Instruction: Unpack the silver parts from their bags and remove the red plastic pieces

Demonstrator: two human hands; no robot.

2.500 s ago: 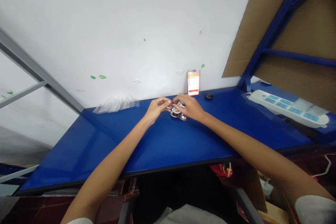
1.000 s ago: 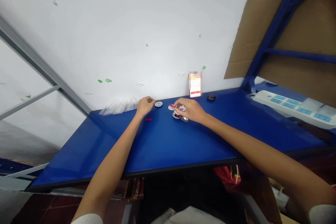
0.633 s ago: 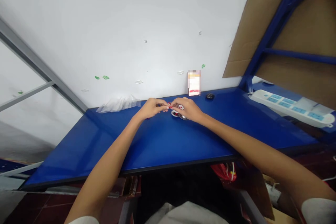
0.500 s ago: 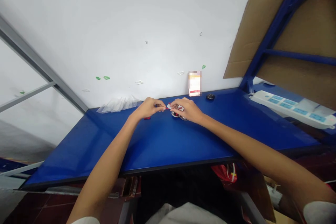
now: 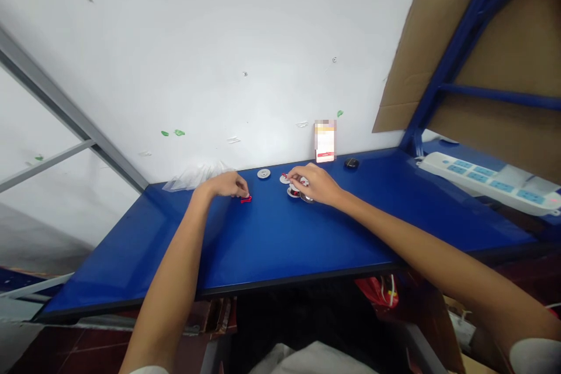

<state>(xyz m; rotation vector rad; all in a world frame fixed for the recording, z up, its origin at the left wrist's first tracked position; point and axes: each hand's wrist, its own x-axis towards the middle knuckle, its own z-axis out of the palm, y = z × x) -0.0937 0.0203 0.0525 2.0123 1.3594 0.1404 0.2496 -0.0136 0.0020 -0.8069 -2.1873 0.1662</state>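
Note:
My left hand (image 5: 229,185) is closed in a pinch over a small pile of red pieces (image 5: 246,200) on the blue table; its fingertips meet a small red piece at the top. My right hand (image 5: 319,183) hovers low above a cluster of round white discs, thumb and forefinger pinched together at a white disc with red on it (image 5: 284,179). Under its palm lie another disc (image 5: 293,191) with a red and dark centre and a shiny round piece (image 5: 307,198), both partly covered. What the right fingertips hold is too small to tell. Between the hands, a single white disc (image 5: 263,173) lies flat.
Clear plastic bags (image 5: 197,176) lie at the back left against the wall. A lit phone (image 5: 325,141) leans on the wall, with a small black case (image 5: 351,163) beside it. A white power strip (image 5: 486,182) lies at the right, near a blue metal frame (image 5: 447,58).
My left hand has moved left and down, away from my right hand, to the red pieces. The single white disc now shows between the hands. My right hand stays nearly in place.

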